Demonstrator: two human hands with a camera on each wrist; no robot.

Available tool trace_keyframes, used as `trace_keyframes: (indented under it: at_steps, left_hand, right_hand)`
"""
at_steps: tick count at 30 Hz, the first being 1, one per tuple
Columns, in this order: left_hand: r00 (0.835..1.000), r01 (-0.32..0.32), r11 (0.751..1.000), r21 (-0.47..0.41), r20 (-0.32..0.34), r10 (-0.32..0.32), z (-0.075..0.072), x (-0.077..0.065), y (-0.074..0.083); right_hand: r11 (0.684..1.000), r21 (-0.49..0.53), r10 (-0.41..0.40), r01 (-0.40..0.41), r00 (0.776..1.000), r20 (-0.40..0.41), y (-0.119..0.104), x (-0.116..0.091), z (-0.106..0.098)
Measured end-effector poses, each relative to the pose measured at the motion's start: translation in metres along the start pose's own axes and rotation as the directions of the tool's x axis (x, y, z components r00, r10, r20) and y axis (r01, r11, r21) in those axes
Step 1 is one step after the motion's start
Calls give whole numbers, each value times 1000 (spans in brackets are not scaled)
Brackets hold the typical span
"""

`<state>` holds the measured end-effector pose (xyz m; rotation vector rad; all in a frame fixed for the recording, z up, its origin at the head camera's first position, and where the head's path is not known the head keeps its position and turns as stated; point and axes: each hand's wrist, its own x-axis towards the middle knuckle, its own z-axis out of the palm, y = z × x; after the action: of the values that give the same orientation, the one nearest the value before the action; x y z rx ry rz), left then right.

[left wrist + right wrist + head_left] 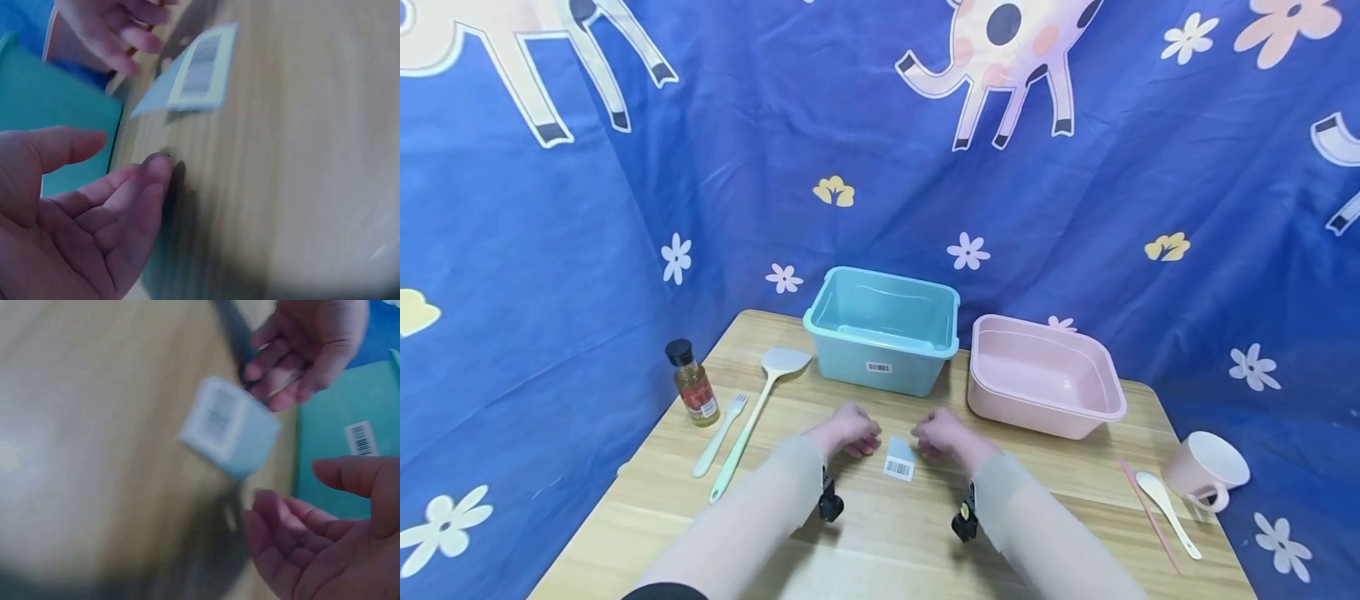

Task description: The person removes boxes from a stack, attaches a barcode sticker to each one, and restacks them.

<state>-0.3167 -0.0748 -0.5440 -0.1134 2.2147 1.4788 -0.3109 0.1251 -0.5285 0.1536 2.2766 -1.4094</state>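
Between the two hands is a small light-blue flat piece point(901, 449) with a white barcode label point(898, 468); what it is I cannot tell. The left hand point(852, 429) is just left of it, fingers loosely bent, with a gap between thumb and fingertips in the left wrist view. On the other side the right hand point(942, 433) hovers near the piece, its thumb also apart from its fingers in the right wrist view. Neither hand holds anything, and both appear clear of the piece. Behind them stands a teal plastic bin point(880, 354).
A pink basin point(1037, 408) stands right of the bin. At left are a spatula point(752, 425), a fork point(721, 437) and a black-capped bottle point(694, 385). Far right hold a pink mug point(1198, 467), a white spoon point(1168, 512) and a thin pink stick point(1150, 517).
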Motion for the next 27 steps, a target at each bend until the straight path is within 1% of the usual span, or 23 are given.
trace_keyframes:
  at_steps: [2, 3, 5, 7, 10, 13, 15, 18, 21, 23, 27]
  left_hand:
    - [1000, -10, 999, 35, 16, 9, 9, -6, 0]
    - [1000, -16, 999, 42, 20, 15, 13, -9, -1]
    - [999, -37, 998, 44, 23, 36, 22, -13, -1]
    - [999, -49, 998, 39, 13, 49, 30, -16, -3]
    - [998, -62, 998, 14, -18, 62, 40, -18, -6]
    - [997, -71, 996, -55, -33, 69, 49, -21, -5]
    - [997, -79, 990, -114, -22, 77, 54, -24, 1]
    - [996, -91, 976, -196, 2, 94, 61, -29, 13]
    - [993, -112, 967, -228, 14, 119, 66, -34, 25]
    - [991, -126, 964, -236, 22, 135, 70, -38, 31]
    - [987, -132, 959, -253, 52, 149, 78, -45, 39]
  right_hand:
    - [999, -15, 42, -42, 999, -3, 12, -7, 2]
    - [999, 0, 53, -53, 999, -8, 18, -10, 4]
    - [997, 55, 53, -53, 999, -10, 27, -15, 7]
    - [992, 117, 36, -35, 999, -8, 32, -20, 11]
    - [981, 194, 21, -21, 1000, 1, 37, -28, 14]
    - [968, 250, -2, 3, 1000, -7, 42, -38, 13]
    - [956, 292, -26, 32, 999, -25, 46, -45, 8]
    - [925, 375, -52, 64, 998, -44, 50, -55, -1]
    - [887, 453, -81, 89, 996, -38, 50, -65, -10]
    - [866, 486, -108, 113, 993, -38, 50, -70, -15]
    - [841, 511, -146, 175, 985, -96, 52, -79, -21]
